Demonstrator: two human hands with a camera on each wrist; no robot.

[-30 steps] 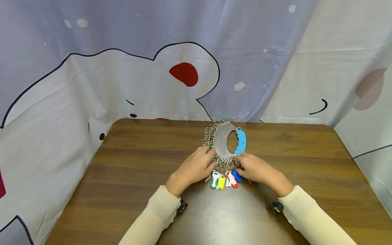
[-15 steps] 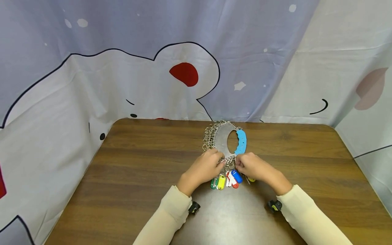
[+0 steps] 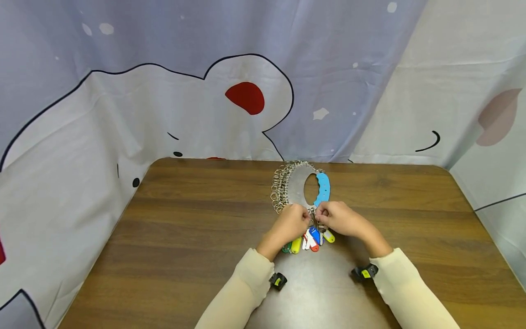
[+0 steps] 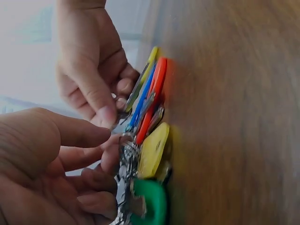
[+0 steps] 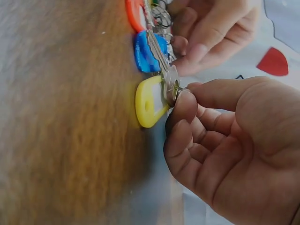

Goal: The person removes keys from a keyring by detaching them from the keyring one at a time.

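Note:
A round grey metal key holder plate [image 3: 297, 185] with a blue grip [image 3: 323, 188] lies on the table, its rim full of snap hooks and rings. My right hand [image 3: 339, 218] pinches a key ring between thumb and forefinger. From this ring hang a key [image 5: 161, 56] and a yellow key tag [image 5: 147, 105]. Close beside it, my left hand [image 3: 291, 224] has thumb and forefinger together at a small metal clasp, mostly covered by the fingertips. A blue tag [image 5: 145, 51], a red tag [image 4: 154, 93], another yellow tag [image 4: 153, 151] and a green tag [image 4: 152, 199] hang along the near rim.
The wooden table [image 3: 185, 256] extends around the holder on all sides. A printed curtain [image 3: 164, 105] hangs behind its far edge. Empty-looking rings [image 3: 280, 187] fan out along the holder's left rim. Black wrist devices [image 3: 278, 281] sit at both cuffs.
My left hand has moved right along the near rim toward my right hand. The right hand has lifted slightly, and the key with the yellow tag now hangs beside the blue tag.

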